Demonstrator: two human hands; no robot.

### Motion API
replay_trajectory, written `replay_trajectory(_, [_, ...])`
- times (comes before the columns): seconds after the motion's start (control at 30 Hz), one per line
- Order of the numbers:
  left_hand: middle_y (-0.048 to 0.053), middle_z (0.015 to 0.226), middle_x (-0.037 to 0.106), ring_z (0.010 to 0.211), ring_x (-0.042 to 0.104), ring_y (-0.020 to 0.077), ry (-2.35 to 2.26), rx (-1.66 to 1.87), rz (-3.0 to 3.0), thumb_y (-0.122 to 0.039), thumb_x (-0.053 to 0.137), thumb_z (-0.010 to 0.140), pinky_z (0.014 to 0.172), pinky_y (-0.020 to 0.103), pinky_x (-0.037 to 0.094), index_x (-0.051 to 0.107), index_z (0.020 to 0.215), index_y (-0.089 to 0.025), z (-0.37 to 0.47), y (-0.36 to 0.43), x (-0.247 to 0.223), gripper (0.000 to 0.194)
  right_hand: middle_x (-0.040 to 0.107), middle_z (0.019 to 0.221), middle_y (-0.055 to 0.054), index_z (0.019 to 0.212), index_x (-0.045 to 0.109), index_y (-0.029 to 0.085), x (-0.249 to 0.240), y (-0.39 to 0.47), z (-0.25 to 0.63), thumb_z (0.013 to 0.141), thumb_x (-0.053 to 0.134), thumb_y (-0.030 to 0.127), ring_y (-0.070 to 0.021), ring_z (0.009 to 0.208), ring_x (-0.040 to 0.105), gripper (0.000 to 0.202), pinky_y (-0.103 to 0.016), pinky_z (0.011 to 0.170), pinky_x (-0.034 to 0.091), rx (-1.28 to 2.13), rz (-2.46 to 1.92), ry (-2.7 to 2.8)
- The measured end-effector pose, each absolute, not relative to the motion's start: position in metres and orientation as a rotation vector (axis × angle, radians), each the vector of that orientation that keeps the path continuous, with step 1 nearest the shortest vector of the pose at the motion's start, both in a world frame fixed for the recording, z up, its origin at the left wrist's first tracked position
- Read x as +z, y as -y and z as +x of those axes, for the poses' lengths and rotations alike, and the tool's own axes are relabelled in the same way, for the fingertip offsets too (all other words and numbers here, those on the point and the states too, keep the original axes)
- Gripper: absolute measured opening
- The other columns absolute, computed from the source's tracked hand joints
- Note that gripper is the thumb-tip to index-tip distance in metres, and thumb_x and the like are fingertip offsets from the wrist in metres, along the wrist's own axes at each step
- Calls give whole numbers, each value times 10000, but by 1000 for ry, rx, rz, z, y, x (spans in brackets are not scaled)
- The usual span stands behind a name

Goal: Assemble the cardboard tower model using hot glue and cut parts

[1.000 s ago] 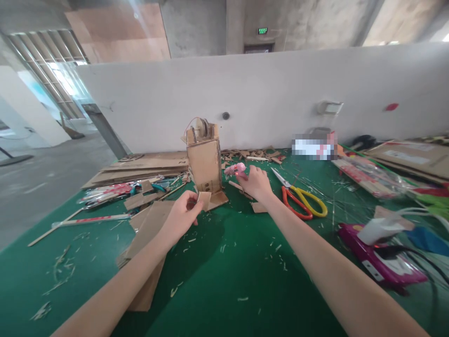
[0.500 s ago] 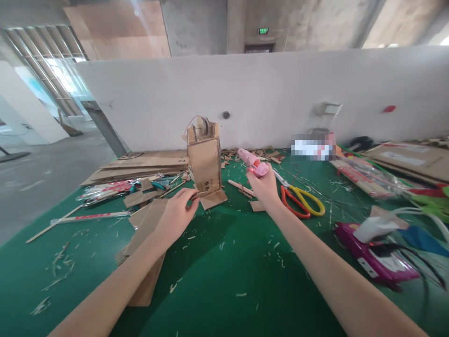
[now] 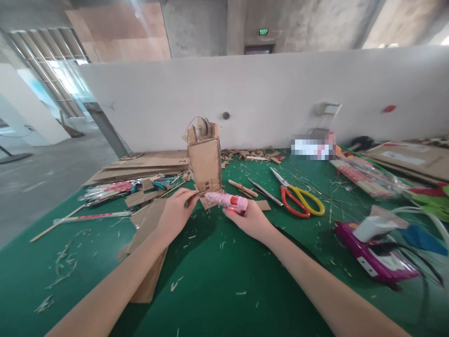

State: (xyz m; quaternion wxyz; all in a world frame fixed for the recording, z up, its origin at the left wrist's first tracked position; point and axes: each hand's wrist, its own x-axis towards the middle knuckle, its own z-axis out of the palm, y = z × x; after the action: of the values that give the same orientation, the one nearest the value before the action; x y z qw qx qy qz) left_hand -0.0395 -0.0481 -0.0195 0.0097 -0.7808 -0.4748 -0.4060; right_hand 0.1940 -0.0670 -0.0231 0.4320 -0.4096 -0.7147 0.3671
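L hand (image 3: 177, 211) pinched cardbd pc (image 3: 198, 193); R hand (image 3: 254, 220) gripped glue gun (image 3: 224, 200) nr cardbd tower (image 3: 205, 164) base edge; gap right to scissors (image 3: 286, 185).

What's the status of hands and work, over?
Left hand pinching small cardboard piece. Right hand gripping pink glue gun, nose toward that piece. Cardboard tower upright just behind; scissors lying off to the right.

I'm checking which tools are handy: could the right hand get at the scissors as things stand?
Probably yes, though not freely: the right hand holds the pink glue gun, which would likely need putting down first. The scissors lie close by on the green table, with nothing lying over them.
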Motion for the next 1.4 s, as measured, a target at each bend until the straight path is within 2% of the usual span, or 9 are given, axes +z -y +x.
replay_trajectory(0.13, [49, 942, 654, 696, 588, 127, 1488, -1289, -2417, -274, 516, 921, 611, 243, 499, 676, 1037, -178, -40, 48, -21, 220, 716, 1016, -52, 1118, 679, 192, -23, 69, 192, 855, 559, 322, -234, 932, 659, 317, -354, 845, 519, 855, -972, 1786])
replay_trajectory(0.7, [66, 954, 662, 745, 608, 156, 1509, -1275, -2435, -301, 499, 924, 663, 282, 506, 682, 1029, -180, -39, 50, -19, 243, 711, 1041, -61, 1124, 673, 197, -21, 71, 192, 857, 553, 321, -244, 984, 654, 318, -377, 896, 515, 884, -986, 1802])
replay_trajectory(1.27, [63, 935, 669, 714, 600, 143, 1489, -1280, -2402, -296, 510, 917, 642, 265, 507, 683, 995, -171, -38, 50, -19, 228, 711, 881, -48, 994, 685, 193, -22, 71, 190, 847, 554, 338, -216, 785, 662, 245, -328, 722, 541, 839, -1028, 1798])
replay_trajectory(1.4, [69, 931, 672, 731, 605, 153, 1481, -1289, -2408, -309, 500, 921, 638, 276, 511, 680, 999, -176, -38, 50, -19, 237, 708, 869, -43, 961, 682, 192, -24, 71, 190, 850, 550, 347, -215, 795, 663, 232, -322, 723, 531, 802, -1070, 1782])
